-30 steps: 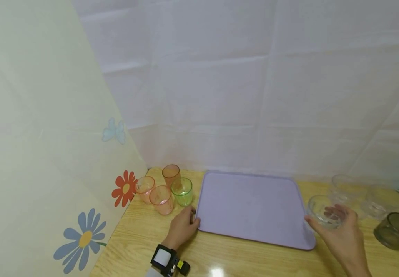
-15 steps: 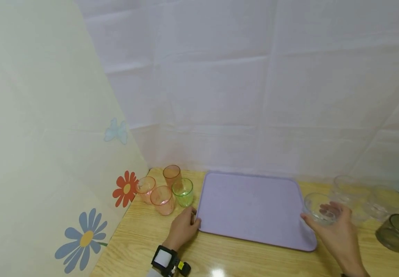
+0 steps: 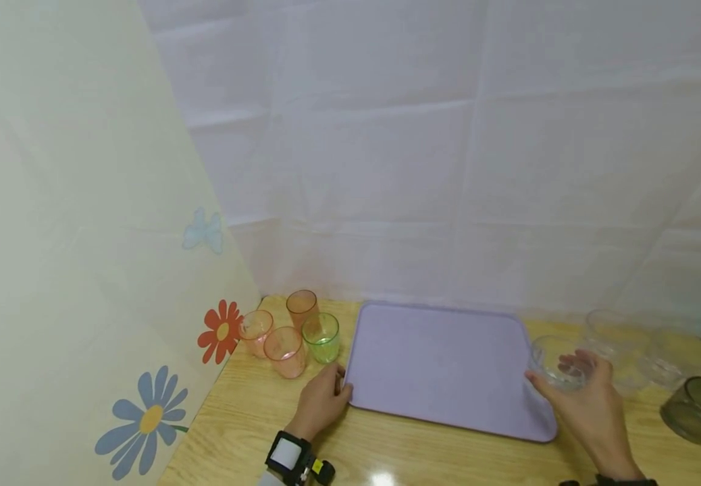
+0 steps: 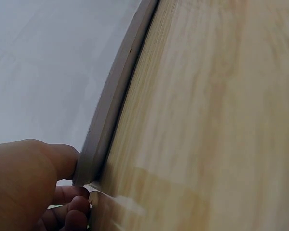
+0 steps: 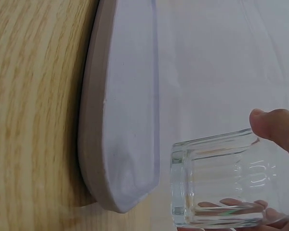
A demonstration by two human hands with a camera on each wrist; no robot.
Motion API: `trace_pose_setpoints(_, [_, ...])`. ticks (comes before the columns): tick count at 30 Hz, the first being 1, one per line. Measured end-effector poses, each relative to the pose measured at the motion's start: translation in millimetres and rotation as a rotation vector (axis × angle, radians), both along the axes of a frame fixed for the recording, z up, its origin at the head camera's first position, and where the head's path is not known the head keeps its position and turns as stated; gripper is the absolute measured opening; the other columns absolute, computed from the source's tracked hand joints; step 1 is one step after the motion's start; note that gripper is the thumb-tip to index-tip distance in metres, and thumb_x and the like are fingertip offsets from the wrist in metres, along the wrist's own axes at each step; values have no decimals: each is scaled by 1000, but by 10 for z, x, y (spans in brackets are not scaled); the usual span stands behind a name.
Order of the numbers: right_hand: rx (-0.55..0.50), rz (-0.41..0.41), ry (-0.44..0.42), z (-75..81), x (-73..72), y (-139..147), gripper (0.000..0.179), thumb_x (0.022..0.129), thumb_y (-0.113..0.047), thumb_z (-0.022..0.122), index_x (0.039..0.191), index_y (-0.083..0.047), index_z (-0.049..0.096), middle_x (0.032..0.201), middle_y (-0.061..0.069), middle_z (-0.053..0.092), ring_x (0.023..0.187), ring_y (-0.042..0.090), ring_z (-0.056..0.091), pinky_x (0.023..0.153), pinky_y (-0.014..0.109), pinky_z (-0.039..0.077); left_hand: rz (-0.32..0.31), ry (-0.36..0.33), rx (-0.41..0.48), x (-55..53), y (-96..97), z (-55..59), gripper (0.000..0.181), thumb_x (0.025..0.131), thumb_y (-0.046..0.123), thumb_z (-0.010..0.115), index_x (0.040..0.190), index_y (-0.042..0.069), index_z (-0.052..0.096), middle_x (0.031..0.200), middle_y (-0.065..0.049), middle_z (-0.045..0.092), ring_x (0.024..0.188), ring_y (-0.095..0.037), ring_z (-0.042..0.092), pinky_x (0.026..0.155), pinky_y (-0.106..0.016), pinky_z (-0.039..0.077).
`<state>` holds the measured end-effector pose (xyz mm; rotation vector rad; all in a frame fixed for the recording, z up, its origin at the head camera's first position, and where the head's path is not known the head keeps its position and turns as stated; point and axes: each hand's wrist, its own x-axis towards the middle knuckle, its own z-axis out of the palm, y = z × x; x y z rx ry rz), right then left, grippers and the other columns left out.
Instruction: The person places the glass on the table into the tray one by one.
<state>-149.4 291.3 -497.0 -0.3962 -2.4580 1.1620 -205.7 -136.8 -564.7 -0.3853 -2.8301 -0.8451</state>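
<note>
The purple rectangular tray (image 3: 442,371) lies flat on the wooden table. My left hand (image 3: 320,399) holds the tray's near left corner, thumb over the rim and the other fingers curled low beside it, as the left wrist view shows. Over on the right, my right hand (image 3: 593,412) grips a clear drinking glass (image 3: 548,361) round its side, thumb on one side and fingers on the other. That glass is upright, raised above the table, and overlaps the tray's right edge in the head view. Its thick base (image 5: 177,187) shows in the right wrist view.
Several coloured cups stand left of the tray: a green cup (image 3: 321,337) nearest it, beside orange-pink ones (image 3: 286,354). More clear glassware (image 3: 679,354) and a dark smoky glass (image 3: 699,412) stand on the right. White cloth (image 3: 387,169) hangs behind the table.
My right hand has moved slightly left with the clear glass, toward the tray's right edge. My left hand and the tray have stayed in place.
</note>
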Motion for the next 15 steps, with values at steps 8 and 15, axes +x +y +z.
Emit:
trace_pose_setpoints(8, [37, 8, 10, 34, -38, -4, 104, 72, -46, 81, 144, 3, 23, 125, 27, 54, 108, 42, 50, 86, 59, 37, -2, 1, 2, 3, 1, 9, 20, 88, 31, 64, 100, 16, 56, 67, 9, 47, 55, -6, 44, 48, -24, 35])
trace_pose_setpoints(15, [36, 33, 12, 39, -81, 9, 106, 73, -46, 80, 145, 4, 21, 126, 30, 52, 111, 45, 48, 87, 62, 36, 6, -11, 0, 20, 16, 41, 21, 88, 31, 64, 101, 17, 56, 67, 9, 47, 55, -7, 45, 48, -24, 35])
